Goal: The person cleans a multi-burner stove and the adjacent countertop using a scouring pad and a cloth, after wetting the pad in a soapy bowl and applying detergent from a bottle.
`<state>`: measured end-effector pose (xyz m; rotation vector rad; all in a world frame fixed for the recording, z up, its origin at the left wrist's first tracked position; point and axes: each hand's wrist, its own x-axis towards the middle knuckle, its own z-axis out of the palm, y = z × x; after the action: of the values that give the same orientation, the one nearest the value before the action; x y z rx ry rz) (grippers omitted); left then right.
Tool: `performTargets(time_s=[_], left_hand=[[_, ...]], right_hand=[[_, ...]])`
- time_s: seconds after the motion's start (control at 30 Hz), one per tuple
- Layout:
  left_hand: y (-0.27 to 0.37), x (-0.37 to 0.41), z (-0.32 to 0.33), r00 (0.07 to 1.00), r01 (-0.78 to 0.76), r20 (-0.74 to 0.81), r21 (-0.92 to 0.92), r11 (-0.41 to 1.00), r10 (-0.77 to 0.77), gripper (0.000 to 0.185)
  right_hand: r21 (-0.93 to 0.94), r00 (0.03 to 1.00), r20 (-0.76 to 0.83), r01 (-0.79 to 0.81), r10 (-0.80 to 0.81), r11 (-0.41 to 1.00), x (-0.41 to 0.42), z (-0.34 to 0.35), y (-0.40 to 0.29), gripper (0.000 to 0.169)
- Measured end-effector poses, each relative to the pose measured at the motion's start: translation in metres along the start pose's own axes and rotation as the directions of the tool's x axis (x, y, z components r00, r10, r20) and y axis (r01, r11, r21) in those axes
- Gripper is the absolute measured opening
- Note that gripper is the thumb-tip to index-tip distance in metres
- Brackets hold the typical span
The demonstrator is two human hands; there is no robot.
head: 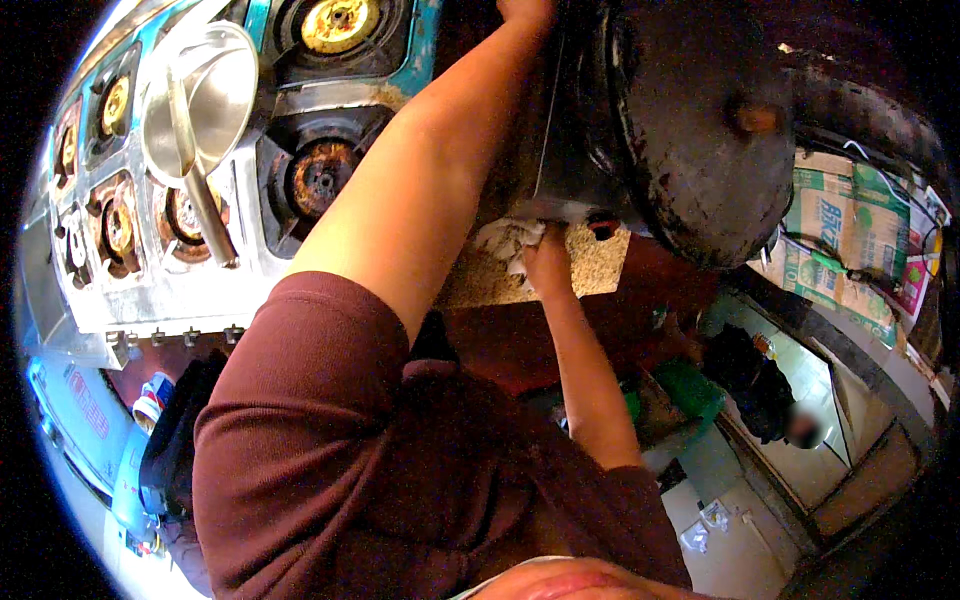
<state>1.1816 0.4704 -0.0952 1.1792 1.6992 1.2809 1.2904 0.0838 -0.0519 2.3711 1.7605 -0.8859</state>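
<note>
My right hand (551, 262) grips a crumpled pale cloth (514, 236) against a speckled tan counter surface (600, 259). The fingers are partly hidden by the cloth. My left arm stretches far forward, and only part of my left hand (525, 9) shows at the top edge, so its fingers and anything in them are out of sight. Beside the arm stands a dark box-like metal appliance (555, 142). To its right is a large blackened round lid or pan (705, 172) with a brownish knob, tilted up on edge.
On the left, a multi-burner gas stove (255, 277) carries a metal saucepan (217, 90) with a long handle. A printed cardboard box (847, 232) and cables are at the right. Another person (750, 382) is beyond, lower right. A blue container (75, 420) lies lower left.
</note>
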Motion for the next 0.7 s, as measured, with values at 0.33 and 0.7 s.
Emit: performTargets(time_s=[0.33,0.7], left_hand=[[0.037,-0.106,-0.085,0.987,0.069,0.147,-0.051,0.996,-0.061,0.031],[0.028,0.016,-0.009,0.999,0.012,0.049,-0.127,0.992,-0.006,0.023]], right_hand=[[0.060,0.993,0.122,-0.017,0.010,0.998,-0.002,-0.023,-0.013,0.074],[-0.037,0.999,0.017,-0.037,0.038,0.999,-0.004,-0.004,-0.003,0.069]])
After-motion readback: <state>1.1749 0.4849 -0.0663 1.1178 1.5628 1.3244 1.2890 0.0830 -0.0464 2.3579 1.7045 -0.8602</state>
